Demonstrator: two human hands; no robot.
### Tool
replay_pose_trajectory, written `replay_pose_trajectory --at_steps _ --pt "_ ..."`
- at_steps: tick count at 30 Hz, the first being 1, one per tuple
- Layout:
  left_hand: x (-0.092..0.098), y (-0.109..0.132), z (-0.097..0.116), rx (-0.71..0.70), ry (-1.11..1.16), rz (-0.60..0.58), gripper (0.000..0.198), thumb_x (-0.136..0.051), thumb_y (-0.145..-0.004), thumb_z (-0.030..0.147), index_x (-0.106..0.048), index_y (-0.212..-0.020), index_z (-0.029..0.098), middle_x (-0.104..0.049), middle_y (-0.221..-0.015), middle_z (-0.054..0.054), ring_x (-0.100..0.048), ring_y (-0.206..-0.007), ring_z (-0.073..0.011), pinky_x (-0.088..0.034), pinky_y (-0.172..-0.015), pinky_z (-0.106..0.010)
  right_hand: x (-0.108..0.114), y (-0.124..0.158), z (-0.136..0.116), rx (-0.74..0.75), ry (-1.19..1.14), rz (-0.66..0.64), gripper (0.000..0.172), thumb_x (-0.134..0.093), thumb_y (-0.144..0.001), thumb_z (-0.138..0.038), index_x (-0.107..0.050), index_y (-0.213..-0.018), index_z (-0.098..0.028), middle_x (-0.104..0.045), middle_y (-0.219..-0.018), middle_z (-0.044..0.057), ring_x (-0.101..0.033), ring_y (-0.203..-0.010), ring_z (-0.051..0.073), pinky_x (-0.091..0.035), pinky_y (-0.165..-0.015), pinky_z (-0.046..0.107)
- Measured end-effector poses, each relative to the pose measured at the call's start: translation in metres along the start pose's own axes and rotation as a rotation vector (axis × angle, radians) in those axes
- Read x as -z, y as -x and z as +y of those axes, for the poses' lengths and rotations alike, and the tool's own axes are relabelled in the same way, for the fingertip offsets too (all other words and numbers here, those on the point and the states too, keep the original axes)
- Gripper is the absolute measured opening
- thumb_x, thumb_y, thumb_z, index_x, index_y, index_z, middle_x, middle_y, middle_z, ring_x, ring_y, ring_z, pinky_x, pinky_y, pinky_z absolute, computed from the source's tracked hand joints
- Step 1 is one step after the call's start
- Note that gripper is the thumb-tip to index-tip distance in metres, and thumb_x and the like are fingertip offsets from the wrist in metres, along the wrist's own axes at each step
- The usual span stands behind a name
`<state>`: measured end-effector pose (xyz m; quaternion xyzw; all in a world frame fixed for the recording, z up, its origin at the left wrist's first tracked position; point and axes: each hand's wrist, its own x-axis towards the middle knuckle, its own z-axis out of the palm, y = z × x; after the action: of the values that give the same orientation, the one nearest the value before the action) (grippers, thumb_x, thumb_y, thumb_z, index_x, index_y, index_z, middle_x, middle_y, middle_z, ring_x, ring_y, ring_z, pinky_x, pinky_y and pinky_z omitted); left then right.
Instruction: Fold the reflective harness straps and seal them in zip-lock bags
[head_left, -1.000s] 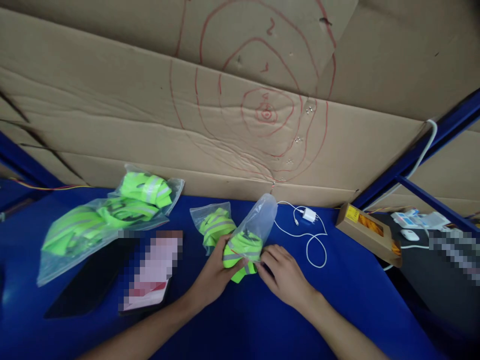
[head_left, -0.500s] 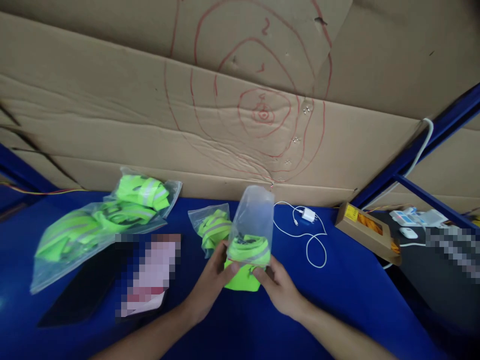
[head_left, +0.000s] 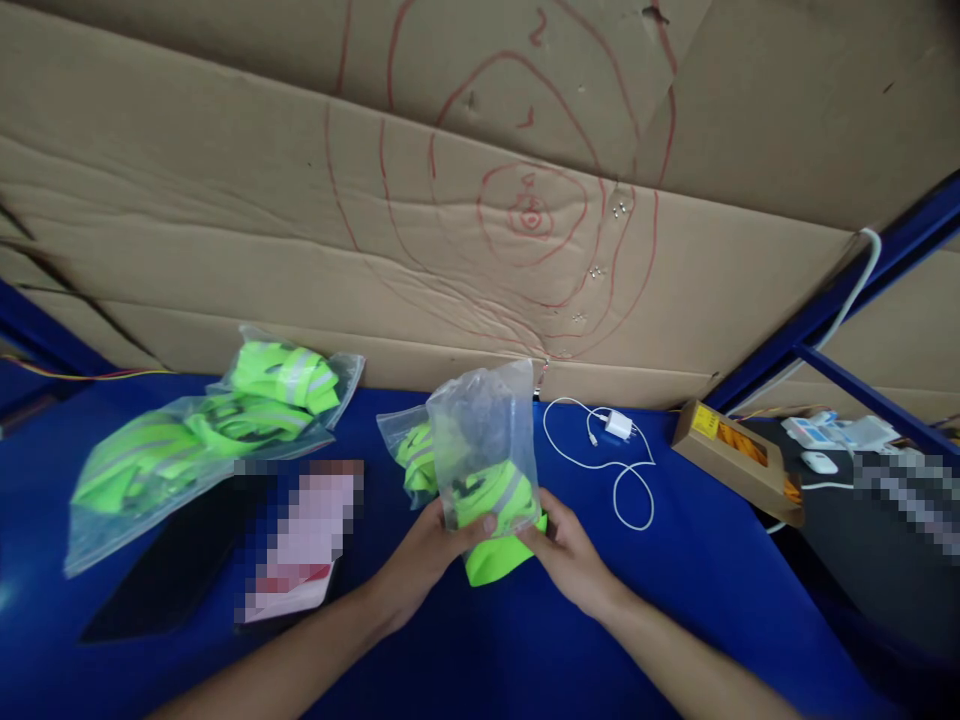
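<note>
A clear plastic zip bag (head_left: 480, 420) is held up between my two hands above the table. A folded fluorescent green reflective vest (head_left: 506, 497) with silver stripes lies partly inside it, and a flap of the green fabric sticks out of the bag's near end. My left hand (head_left: 435, 550) grips the bag's near left corner, thumb on top. On the right edge, my right hand (head_left: 568, 560) pinches the bag and fabric, with some fingers hidden beneath. Just behind to the left lies another bagged green vest (head_left: 418, 455), partly covered by the held bag.
More bagged green vests (head_left: 202, 435) lie at the left on the blue table (head_left: 600, 640). Nearer are a black flat item (head_left: 169, 565) and a blurred-out pink item (head_left: 307, 545). A white charger cable (head_left: 622, 470) and a cardboard box (head_left: 739, 460) are at right; a cardboard wall (head_left: 247, 230) stands behind.
The bag has tilted and shifted slightly left at its upper end. The green flap at its near end has turned askew toward the right. Both hands keep their hold.
</note>
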<state>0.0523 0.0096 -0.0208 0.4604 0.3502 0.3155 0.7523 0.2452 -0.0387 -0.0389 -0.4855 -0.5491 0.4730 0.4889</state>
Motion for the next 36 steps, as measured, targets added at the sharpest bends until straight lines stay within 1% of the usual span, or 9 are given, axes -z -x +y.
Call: replay_pose_trajectory --at_steps 9,12,15,19,22,24,28,30,36 --pt "-0.007 0.004 -0.006 0.001 -0.063 -0.035 0.068 -0.080 -0.077 0.055 -0.062 -0.132 0.019 -0.069 -0.131 -0.009 -0.060 -0.126 -0.0325 -0.047 -0.109 -0.042 -0.011 0.002 -0.004 -0.195 -0.401 0.056 0.039 -0.071 -0.086 -0.057 -0.058 -0.099 -0.022 -0.072 -0.096 0.006 -0.069 -0.089 0.022 -0.055 -0.086 0.036" --pt "-0.005 0.003 -0.006 -0.015 -0.050 -0.017 0.065 -0.078 -0.080 0.054 -0.062 -0.133 0.019 -0.068 -0.132 -0.009 -0.060 -0.126 -0.0313 -0.046 -0.109 -0.040 -0.011 0.001 -0.006 -0.242 -0.541 -0.004 0.040 -0.081 -0.081 -0.047 -0.062 -0.107 -0.022 -0.072 -0.103 0.006 -0.069 -0.096 0.021 -0.052 -0.091 0.035" --pt "-0.002 0.001 -0.007 -0.023 -0.020 0.021 0.060 -0.071 -0.086 0.055 -0.062 -0.132 0.019 -0.069 -0.130 -0.009 -0.060 -0.126 -0.0302 -0.046 -0.109 -0.039 -0.010 0.001 -0.006 -0.281 -0.601 -0.041 0.054 -0.091 -0.069 -0.029 -0.065 -0.117 -0.023 -0.072 -0.111 0.004 -0.066 -0.104 0.020 -0.049 -0.096 0.032" --pt "-0.003 0.001 -0.009 -0.020 -0.132 -0.007 0.061 -0.080 -0.078 0.053 -0.065 -0.123 0.015 -0.073 -0.122 -0.011 -0.065 -0.116 -0.0321 -0.051 -0.100 -0.039 -0.010 0.001 0.000 -0.304 -0.566 0.028 0.041 -0.091 -0.063 -0.017 -0.070 -0.099 -0.020 -0.073 -0.092 0.001 -0.067 -0.090 0.018 -0.050 -0.088 0.030" --pt "-0.007 0.003 -0.004 -0.014 -0.190 -0.037 0.059 -0.083 -0.074 0.051 -0.068 -0.118 0.014 -0.075 -0.116 -0.011 -0.067 -0.112 -0.0326 -0.052 -0.098 -0.040 -0.010 0.002 0.001 -0.339 -0.696 0.086 0.039 -0.088 -0.059 -0.009 -0.071 -0.092 -0.021 -0.071 -0.081 -0.002 -0.066 -0.078 0.015 -0.052 -0.080 0.028" --pt "-0.009 0.004 0.000 -0.016 -0.168 -0.058 0.056 -0.081 -0.076 0.052 -0.070 -0.116 0.015 -0.075 -0.117 -0.010 -0.066 -0.113 -0.0324 -0.051 -0.100 -0.041 -0.008 0.003 -0.003 -0.351 -0.804 0.060 0.041 -0.084 -0.059 -0.005 -0.072 -0.095 -0.021 -0.072 -0.085 -0.002 -0.067 -0.080 0.015 -0.052 -0.082 0.027" --pt "-0.007 0.003 0.001 -0.102 -0.185 -0.058 0.050 -0.077 -0.081 0.049 -0.069 -0.119 0.017 -0.074 -0.121 -0.009 -0.066 -0.116 -0.0310 -0.051 -0.103 -0.041 -0.001 0.003 -0.018 -0.372 -0.979 -0.230 0.051 -0.082 -0.065 -0.013 -0.072 -0.114 -0.018 -0.073 -0.110 0.006 -0.066 -0.102 0.020 -0.045 -0.106 0.035" --pt "-0.003 0.001 -0.005 -0.152 -0.259 -0.032 0.048 -0.076 -0.083 0.045 -0.067 -0.122 0.019 -0.072 -0.124 -0.009 -0.065 -0.119 -0.0303 -0.050 -0.105 -0.041 0.001 0.003 -0.021 -0.366 -1.024 -0.305 0.050 -0.081 -0.071 -0.020 -0.071 -0.119 -0.016 -0.072 -0.113 0.008 -0.065 -0.106 0.020 -0.040 -0.111 0.036" --pt "0.008 0.000 -0.014 -0.299 -0.526 0.132 0.039 -0.073 -0.086 0.039 -0.065 -0.120 0.020 -0.074 -0.115 -0.007 -0.068 -0.108 -0.0272 -0.053 -0.100 -0.040 0.000 0.002 -0.007 -0.363 -0.946 -0.244 0.037 -0.076 -0.084 -0.031 -0.072 -0.118 -0.019 -0.072 -0.116 0.008 -0.063 -0.109 0.022 -0.043 -0.106 0.038"
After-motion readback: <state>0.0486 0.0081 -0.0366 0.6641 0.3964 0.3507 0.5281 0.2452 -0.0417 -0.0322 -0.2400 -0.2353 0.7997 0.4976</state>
